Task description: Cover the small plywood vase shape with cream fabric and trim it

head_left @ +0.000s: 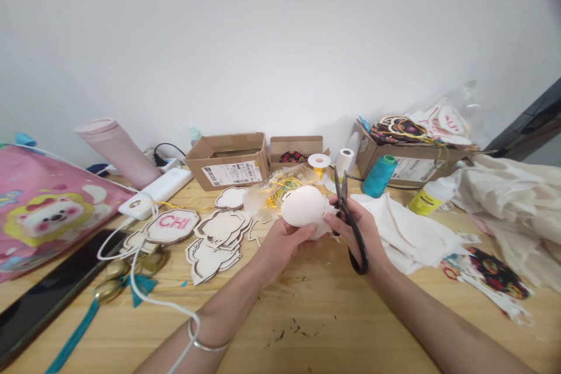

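In the head view my left hand [287, 241] is closed on a white oval piece [303, 206], thumb along its near edge. Loose white material shows at the piece's right edge, where the fingers of my right hand [363, 229] pinch. That hand also holds a pair of black-handled scissors [349, 216], blades pointing up and away from me; whether the blades touch anything I cannot tell. To the left lie several flat scalloped wooden shapes [221, 228] in a loose pile. Near them rests a scalloped patch [170, 225] lettered "CHI" in pink.
Behind my hands are tangled yellow cord [283, 187], an open cardboard box [232, 172] and a teal thread cone [379, 176]. White cloth [412, 236] and a yellow-labelled bottle [432, 196] lie right. A white cable [169, 304] crosses my left forearm; a pink tumbler [118, 152] leans behind.
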`<state>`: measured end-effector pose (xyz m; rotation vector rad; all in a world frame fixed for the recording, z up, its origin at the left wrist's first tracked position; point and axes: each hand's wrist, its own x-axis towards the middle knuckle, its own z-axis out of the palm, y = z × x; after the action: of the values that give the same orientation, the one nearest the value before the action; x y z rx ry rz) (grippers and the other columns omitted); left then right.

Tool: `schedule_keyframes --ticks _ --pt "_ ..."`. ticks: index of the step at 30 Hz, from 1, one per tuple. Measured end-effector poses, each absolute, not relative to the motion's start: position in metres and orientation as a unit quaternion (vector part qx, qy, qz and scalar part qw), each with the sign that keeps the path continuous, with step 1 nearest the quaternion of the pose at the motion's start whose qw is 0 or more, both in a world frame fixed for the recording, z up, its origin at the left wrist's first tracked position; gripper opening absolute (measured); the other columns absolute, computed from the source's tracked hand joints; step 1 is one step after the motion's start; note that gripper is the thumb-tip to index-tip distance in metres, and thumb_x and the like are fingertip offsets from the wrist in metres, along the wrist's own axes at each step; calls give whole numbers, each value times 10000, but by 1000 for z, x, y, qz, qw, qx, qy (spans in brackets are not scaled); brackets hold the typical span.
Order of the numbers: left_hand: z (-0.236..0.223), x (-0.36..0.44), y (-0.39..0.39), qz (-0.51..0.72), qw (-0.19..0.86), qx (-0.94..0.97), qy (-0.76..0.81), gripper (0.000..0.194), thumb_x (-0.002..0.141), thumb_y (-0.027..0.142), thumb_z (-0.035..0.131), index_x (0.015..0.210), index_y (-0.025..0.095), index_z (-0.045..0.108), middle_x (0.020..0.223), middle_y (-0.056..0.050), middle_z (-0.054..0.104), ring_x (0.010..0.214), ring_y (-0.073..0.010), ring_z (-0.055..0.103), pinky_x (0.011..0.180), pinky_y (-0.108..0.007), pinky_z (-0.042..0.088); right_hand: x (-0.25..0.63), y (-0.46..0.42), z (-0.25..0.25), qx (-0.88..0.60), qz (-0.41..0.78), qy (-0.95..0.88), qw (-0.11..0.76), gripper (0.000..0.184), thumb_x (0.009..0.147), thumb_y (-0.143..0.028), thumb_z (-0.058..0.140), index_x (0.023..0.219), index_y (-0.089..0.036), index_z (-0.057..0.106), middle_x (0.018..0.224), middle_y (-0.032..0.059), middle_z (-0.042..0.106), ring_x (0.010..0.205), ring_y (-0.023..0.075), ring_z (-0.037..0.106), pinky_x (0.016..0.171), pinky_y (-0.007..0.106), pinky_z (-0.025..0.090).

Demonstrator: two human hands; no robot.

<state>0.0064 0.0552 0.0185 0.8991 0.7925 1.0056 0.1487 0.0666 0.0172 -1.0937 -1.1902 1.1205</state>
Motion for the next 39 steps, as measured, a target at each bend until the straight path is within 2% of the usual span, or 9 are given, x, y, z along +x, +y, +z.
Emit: schedule_keyframes --ticks 4,8,10,13,17,20,24,30,39 --pt "25 0 56 425 725 388 378 245 661 190 647 892 109 636 767 -76 675 555 -137 607 424 -188 463 158 74 10 -479 456 -478 577 317 637 -293 642 909 -186 519 663 -38 505 549 85 453 504 207 375" --pt "24 -10 65 500 719 231 424 127 649 135 643 775 120 633 682 -43 667 507 -90 586 441 -149 480 165 79 14 -477 444 -506 565 274 705 -354 581 912 -182 530 557 -58 432 491 80 408 454 198 327" --pt "21 -13 69 551 692 212 415 198 645 118 651 840 140 626 765 -38 676 590 -96 609 520 -165 511 166 80 16 -479 427 -555 529 281 714 -392 559 884 -169 546 553 -47 442 492 88 411 446 203 321" --pt "20 -15 70 615 639 261 381 319 635 126 672 946 167 609 902 -38 667 730 -128 624 617 -210 531 167 79 14 -492 374 -659 428 268 700 -400 562 831 -166 569 603 -22 501 516 101 432 460 211 334" --pt "24 -13 67 657 592 292 365 317 629 159 685 940 154 622 851 -33 673 741 -144 623 633 -232 530 167 74 15 -489 295 -765 299 196 694 -358 565 758 -174 585 603 -19 517 532 108 439 484 213 345" --pt "25 -13 66 660 591 287 364 294 637 171 679 927 155 629 805 -21 673 692 -122 612 605 -224 527 162 68 22 -477 263 -795 267 157 705 -329 542 733 -179 580 561 -31 486 511 104 416 469 206 332" --pt "20 -11 65 650 608 278 361 312 637 147 677 943 171 622 788 -7 667 654 -96 597 577 -198 523 154 63 28 -485 229 -794 286 142 706 -290 529 753 -171 591 570 -22 518 503 107 431 474 210 348" --pt "16 -1 64 644 622 269 356 359 612 124 694 956 191 614 798 1 668 640 -88 594 492 -144 501 153 64 20 -512 163 -781 320 230 697 -271 535 879 -157 617 649 15 597 549 135 508 502 231 385" --pt "18 2 65 675 618 214 342 334 606 101 693 919 196 623 795 8 671 719 -109 608 613 -214 538 150 65 15 -508 71 -783 352 257 708 -314 557 894 -146 615 634 22 585 579 149 525 496 233 385"
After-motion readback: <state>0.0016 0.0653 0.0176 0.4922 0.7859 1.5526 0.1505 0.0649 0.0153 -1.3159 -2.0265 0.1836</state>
